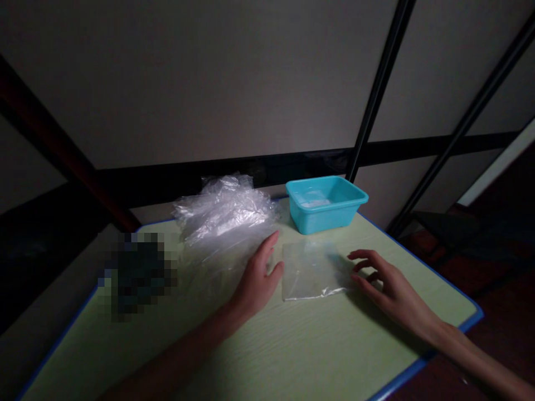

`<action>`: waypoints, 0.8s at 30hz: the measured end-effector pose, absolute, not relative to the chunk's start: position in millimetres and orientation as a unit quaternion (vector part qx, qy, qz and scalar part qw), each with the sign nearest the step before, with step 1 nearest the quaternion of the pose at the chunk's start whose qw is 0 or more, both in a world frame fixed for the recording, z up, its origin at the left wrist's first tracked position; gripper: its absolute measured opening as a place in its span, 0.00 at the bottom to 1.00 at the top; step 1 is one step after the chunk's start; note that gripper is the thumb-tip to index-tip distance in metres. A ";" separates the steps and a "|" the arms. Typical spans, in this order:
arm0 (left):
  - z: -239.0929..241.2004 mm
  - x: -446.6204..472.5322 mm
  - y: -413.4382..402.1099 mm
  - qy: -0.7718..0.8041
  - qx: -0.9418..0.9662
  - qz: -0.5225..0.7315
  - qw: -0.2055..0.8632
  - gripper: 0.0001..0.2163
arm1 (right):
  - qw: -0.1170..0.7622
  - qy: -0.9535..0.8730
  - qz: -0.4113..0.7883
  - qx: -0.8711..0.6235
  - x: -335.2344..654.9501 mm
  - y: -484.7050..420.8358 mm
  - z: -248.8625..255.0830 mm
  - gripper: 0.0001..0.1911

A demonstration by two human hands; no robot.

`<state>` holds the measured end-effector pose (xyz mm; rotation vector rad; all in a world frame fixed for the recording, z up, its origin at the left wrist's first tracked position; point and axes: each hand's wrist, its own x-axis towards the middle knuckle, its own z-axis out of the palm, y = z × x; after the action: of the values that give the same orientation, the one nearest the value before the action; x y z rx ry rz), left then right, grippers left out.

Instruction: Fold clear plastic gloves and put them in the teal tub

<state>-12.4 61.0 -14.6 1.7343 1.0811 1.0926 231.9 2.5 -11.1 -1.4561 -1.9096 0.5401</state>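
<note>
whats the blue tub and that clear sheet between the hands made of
Blue tub: probably moulded plastic, smooth and evenly coloured with rounded corners. Clear sheet: likely thin plastic film, glossy; the table shows through and its near edge glints.

Glossy clear plastic is being shown by the bag (pixel 311 273) and crinkled heap (pixel 228 209), smooth plastic by the basin (pixel 328 219), matt smoothness by the bench (pixel 267 356).

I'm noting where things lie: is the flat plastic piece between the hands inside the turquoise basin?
No, the flat plastic piece lies on the green table, in front of the turquoise basin.
</note>
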 end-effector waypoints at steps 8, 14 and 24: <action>-1.6 -3.3 19.7 0.275 0.941 0.123 0.153 0.28 | 0.103 -0.897 0.060 -0.426 237.7 -18.2 -13.1 0.36; -7.3 -9.5 18.6 0.290 0.946 0.035 0.140 0.31 | 0.075 -0.904 0.073 -0.414 239.1 -15.8 -19.4 0.39; -3.4 -12.4 7.0 0.345 0.930 -0.012 0.126 0.35 | 0.047 -0.900 0.052 -0.429 239.8 -16.0 -21.3 0.39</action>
<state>-12.4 7.0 -3.4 2.7091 1.0050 -0.0347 239.8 -16.0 -21.3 -1.3098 -2.7473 0.1592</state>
